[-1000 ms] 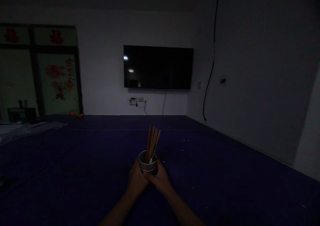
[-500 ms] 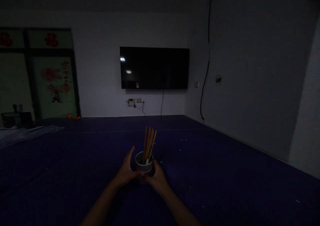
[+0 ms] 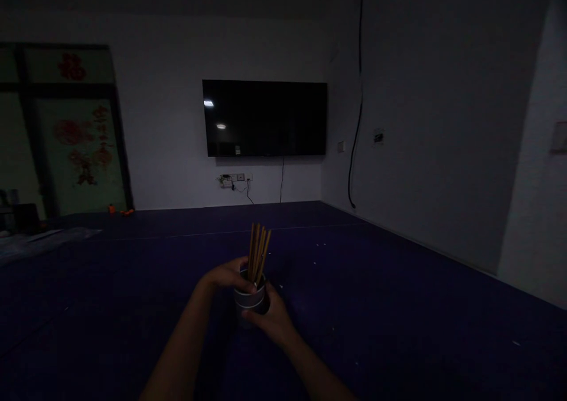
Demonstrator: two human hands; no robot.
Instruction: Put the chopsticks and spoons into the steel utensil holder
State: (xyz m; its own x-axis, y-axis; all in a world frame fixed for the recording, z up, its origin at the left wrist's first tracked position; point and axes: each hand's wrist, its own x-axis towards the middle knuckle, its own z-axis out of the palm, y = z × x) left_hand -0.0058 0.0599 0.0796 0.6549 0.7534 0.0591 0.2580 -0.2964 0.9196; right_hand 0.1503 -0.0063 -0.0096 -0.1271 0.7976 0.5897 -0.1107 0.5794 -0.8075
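A grey cylindrical cup [image 3: 249,301] with a lighter band stands upright on the dark blue surface. Several thin wooden sticks [image 3: 259,253], like chopsticks, lean in it, tops spread. A small white thing near the front rim is mostly covered by my thumb. My left hand [image 3: 228,276] lies over the cup's left rim, thumb across the front and fingers behind the sticks, still apart; whether it touches the sticks I cannot tell. Around the cup's right side curves my right hand [image 3: 275,319], its thumb against the front wall and its other fingers partly hidden behind.
The dim room has a wide dark blue surface [image 3: 398,330] dotted with small white bits. A television [image 3: 266,119] hangs on the far wall above sockets [image 3: 239,178]. At far left lies clear plastic sheeting [image 3: 44,244], with small orange objects [image 3: 126,212] by the door.
My left hand has risen from the cup's left side to over its rim, beside the sticks. My right hand stays on the cup. The view has turned slightly right.
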